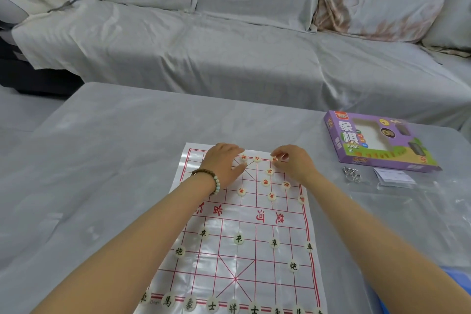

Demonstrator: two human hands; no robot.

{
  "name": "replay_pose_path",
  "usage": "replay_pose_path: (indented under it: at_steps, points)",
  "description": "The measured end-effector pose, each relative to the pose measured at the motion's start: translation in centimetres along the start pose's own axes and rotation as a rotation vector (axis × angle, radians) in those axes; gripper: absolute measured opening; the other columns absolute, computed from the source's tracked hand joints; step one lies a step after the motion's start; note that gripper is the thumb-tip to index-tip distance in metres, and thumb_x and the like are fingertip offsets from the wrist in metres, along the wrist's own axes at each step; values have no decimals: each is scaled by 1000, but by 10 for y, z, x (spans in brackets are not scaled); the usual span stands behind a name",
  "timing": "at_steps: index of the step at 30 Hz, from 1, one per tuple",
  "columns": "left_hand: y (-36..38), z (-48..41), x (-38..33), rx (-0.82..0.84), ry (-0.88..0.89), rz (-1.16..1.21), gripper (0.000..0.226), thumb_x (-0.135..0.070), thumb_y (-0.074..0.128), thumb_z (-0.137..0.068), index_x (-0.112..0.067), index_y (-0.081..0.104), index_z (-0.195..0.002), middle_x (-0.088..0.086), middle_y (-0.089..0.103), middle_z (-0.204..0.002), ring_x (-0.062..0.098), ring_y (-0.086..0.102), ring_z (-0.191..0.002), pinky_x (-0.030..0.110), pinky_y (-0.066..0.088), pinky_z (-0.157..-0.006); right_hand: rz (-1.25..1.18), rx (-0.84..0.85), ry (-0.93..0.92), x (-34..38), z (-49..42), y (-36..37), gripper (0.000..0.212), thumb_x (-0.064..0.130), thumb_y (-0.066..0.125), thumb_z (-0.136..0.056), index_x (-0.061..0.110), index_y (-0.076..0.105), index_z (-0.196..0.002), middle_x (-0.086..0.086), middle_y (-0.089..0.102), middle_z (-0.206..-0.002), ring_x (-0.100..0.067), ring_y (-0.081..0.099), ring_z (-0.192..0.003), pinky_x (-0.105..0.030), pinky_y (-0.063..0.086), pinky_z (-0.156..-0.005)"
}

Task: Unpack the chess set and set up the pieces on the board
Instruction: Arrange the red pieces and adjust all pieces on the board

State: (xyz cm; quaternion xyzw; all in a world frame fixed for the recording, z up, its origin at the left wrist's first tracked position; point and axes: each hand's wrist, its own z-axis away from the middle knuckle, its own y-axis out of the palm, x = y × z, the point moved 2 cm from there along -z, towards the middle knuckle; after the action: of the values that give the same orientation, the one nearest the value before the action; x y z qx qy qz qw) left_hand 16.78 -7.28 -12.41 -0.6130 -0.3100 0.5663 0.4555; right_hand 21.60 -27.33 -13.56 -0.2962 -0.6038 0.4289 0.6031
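— So, what's laid out?
— Grey sofa [178,58] behind, covered table [114,148] in front, the board [221,260] flat on it, the purple box [377,143] off to its right.
— And the hands?
— Left hand [223,160] lies over the far row beside a red piece [243,158]; whether it grips anything, I can't tell. Right hand [295,163] pinches a second red piece [274,159] on that row. Black pieces [212,306] line the near edge.

From my feed, the board [254,257] is glossy white with a red grid and red characters. The far pieces [265,182] are cream with red characters, and the near pieces [238,238] are cream with black. The box [377,160] is purple, green and yellow, and the worktop [114,160] is pale grey.
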Motion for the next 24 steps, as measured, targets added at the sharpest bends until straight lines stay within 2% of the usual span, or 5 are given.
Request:
replay_pose_path:
  at_steps: [3,9,13,17,24]
  points:
    - [1,-14,-6,26,6,-18,46,-42,42,-94,-22,41,-136,-2,41,-142,18,31,-132,34,27,-108,2,26,1,-3,-3,1,20,20,63,-86,22,66,-106,3,65,-109,-11,57,-96,-29,48,-88]
    - [4,-43,-12,80,2,-65,44,-43,50,-91,-25,47,-131,-1,46,-136,19,37,-125,35,34,-102,65,-74,85,-5,-2,4,30,45,68,-79,22,62,-98,7,56,-94,-12,54,-87,-26,45,-76]
    - [11,-53,-14,92,-6,-69,40,-45,55,-87,-28,53,-124,0,53,-124,19,43,-116,33,37,-95,10,-46,30,-8,-7,9,20,33,67,-83,25,66,-101,2,60,-105,-10,53,-88,-28,47,-83]
    - [18,-56,-15,90,3,-52,38,-43,59,-85,-28,56,-120,-1,54,-118,18,45,-111,32,37,-92,-98,0,-6,-12,-7,10,29,31,67,-83,27,62,-112,5,57,-107,-9,52,-91,-26,45,-84]
    - [20,-58,-16,49,4,-44,30,-40,60,-86,-28,60,-114,0,55,-116,18,47,-108,31,38,-91,-59,-56,-13,-10,-7,13,21,32,70,-81,24,67,-101,5,58,-103,-8,53,-88,-25,46,-81]
